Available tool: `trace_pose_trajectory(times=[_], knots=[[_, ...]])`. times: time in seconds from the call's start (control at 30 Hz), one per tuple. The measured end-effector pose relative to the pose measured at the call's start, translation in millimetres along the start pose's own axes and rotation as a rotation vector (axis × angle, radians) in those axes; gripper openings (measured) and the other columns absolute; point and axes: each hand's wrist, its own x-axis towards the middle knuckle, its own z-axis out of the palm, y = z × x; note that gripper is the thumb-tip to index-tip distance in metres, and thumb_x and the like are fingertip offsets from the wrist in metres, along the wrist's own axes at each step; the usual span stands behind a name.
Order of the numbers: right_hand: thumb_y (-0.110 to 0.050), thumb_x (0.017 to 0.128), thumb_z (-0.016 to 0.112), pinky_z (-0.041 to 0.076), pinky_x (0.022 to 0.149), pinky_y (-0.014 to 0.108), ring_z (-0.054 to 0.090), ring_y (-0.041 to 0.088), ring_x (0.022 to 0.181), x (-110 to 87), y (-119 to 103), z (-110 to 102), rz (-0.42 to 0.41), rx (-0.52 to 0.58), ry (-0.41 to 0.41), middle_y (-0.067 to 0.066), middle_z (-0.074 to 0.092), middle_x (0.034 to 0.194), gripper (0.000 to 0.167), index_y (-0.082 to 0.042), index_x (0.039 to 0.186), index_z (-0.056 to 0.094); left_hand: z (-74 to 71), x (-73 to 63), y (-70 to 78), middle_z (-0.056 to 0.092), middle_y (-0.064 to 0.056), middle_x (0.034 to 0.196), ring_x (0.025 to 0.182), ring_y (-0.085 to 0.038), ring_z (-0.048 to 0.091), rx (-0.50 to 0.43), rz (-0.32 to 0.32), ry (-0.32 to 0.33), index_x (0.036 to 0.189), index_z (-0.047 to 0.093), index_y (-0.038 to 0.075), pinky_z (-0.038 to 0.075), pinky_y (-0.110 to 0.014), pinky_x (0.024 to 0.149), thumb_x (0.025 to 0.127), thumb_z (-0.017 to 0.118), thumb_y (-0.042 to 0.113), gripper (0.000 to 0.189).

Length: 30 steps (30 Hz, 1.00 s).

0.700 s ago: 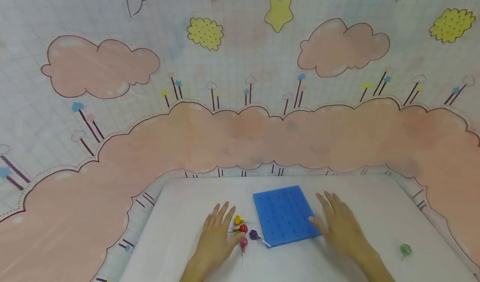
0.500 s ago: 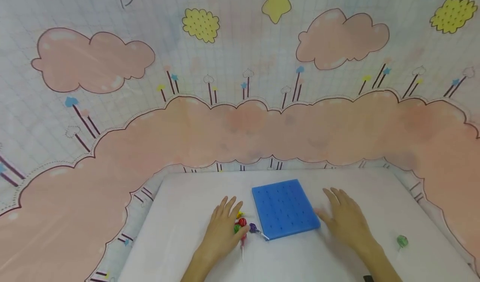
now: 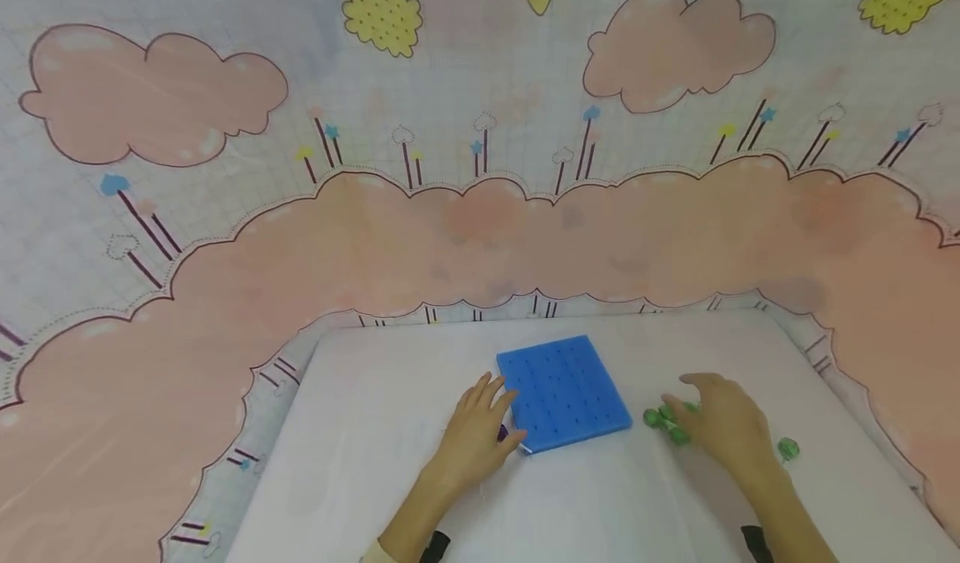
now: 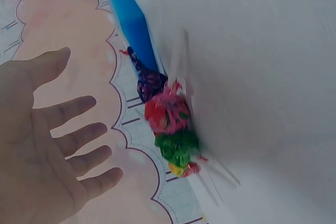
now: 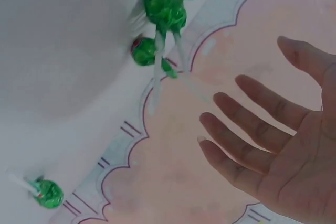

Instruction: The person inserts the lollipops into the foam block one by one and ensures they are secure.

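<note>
Right of the board (image 3: 567,392), green lollipops (image 3: 652,418) are lying nearer the right hand (image 3: 729,423), most sticks (image 5: 157,80) pointing away from the board; left of it, mixed lollipops (image 4: 177,146) are lying near the left hand (image 3: 477,440). Both hands are hovering spread, holding nothing.

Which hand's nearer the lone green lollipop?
Right. The right hand is just left of the lollipop; the left hand is farther, at the left edge of the blue board.

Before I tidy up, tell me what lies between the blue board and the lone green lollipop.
In the head view, a cluster of green lollipops and the right hand appear between the blue board and the lone green lollipop.
</note>
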Motion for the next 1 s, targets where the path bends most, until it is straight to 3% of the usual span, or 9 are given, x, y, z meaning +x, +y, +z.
trace_pose_trajectory(times=[0.1, 0.17, 0.33, 0.5, 0.73, 1.0], knots=[[-0.050, 0.099, 0.067, 0.051, 0.085, 0.069, 0.055, 0.059, 0.120, 0.5, 7, -3, 0.013, 0.005, 0.003, 0.034, 0.059, 0.136, 0.061, 0.001, 0.132, 0.066, 1.3, 3.6, 3.9, 0.040, -0.014, 0.163, 0.155, -0.037, 0.028, 0.003, 0.013, 0.010, 0.150, 0.054, 0.012, 0.028, -0.057, 0.122, 0.100, 0.068, 0.047, 0.063], [-0.049, 0.100, 0.064, 0.051, 0.083, 0.070, 0.054, 0.060, 0.120, 0.6, 14, -5, 0.026, 0.016, 0.019, 0.034, 0.059, 0.136, 0.060, 0.001, 0.132, 0.066, 1.8, 6.6, 6.2, 0.041, -0.014, 0.163, 0.155, -0.037, 0.029, 0.010, 0.018, 0.012, 0.149, 0.055, 0.012, 0.028, -0.056, 0.122, 0.100, 0.068, 0.046, 0.061], [-0.035, 0.103, 0.062, 0.048, 0.083, 0.074, 0.049, 0.064, 0.120, -3.7, 39, -11, 0.086, 0.024, 0.055, 0.039, 0.051, 0.139, 0.051, 0.007, 0.133, 0.061, 6.0, 13.4, 12.3, 0.041, -0.012, 0.163, 0.154, -0.036, 0.031, 0.043, 0.022, -0.034, 0.150, 0.055, 0.013, 0.028, -0.054, 0.123, 0.101, 0.066, 0.047, 0.061], [-0.033, 0.104, 0.056, 0.046, 0.081, 0.077, 0.040, 0.072, 0.119, -11.2, 75, -22, 0.214, -0.001, -0.087, 0.047, 0.036, 0.141, 0.058, 0.015, 0.138, 0.049, 10.1, 14.7, 20.7, 0.043, -0.012, 0.162, 0.151, -0.035, 0.037, 0.058, 0.026, -0.070, 0.149, 0.057, 0.013, 0.031, -0.055, 0.122, 0.102, 0.065, 0.047, 0.058], [-0.030, 0.103, 0.055, 0.041, 0.091, 0.079, 0.038, 0.070, 0.123, -14.8, 103, -28, 0.313, -0.004, -0.289, 0.049, 0.036, 0.138, 0.060, 0.014, 0.141, 0.043, 14.5, 14.1, 20.9, 0.050, -0.013, 0.157, 0.145, -0.034, 0.047, 0.066, 0.001, -0.098, 0.145, 0.061, 0.013, 0.035, -0.057, 0.118, 0.101, 0.067, 0.047, 0.056], [-0.032, 0.100, 0.060, 0.045, 0.085, 0.074, 0.047, 0.068, 0.118, -17.7, 110, -30, 0.366, 0.010, -0.353, 0.042, 0.048, 0.138, 0.059, 0.008, 0.141, 0.048, 17.6, 16.7, 20.8, 0.058, -0.011, 0.149, 0.141, -0.030, 0.051, 0.088, -0.003, -0.123, 0.139, 0.065, 0.011, 0.037, -0.054, 0.118, 0.097, 0.071, 0.047, 0.055]])
